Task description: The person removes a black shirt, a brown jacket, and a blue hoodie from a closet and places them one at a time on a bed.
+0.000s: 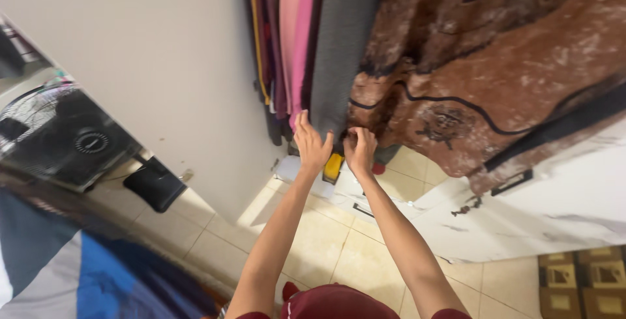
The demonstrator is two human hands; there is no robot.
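A maroon garment (pixel 332 303) was noted nearest the camera, above a cream tiled floor (pixel 313 247). Both arms were extended forward. The left hand (pixel 312 144) was laid open, fingers spread, against the lower edge of a grey folded blanket (pixel 342 45). The right hand (pixel 360 149) was closed in a pinch on the hem of a brown patterned blanket (pixel 495 64), which was hung over a white cabinet door (pixel 554 208). Pink and dark textiles (pixel 293 32) were stacked just beside, against a white wall (pixel 150 64). A fan (pixel 62 133) stood at the left. In the inspector's judgement, a sharp pull on the hem could drag the neighbouring pieces down.
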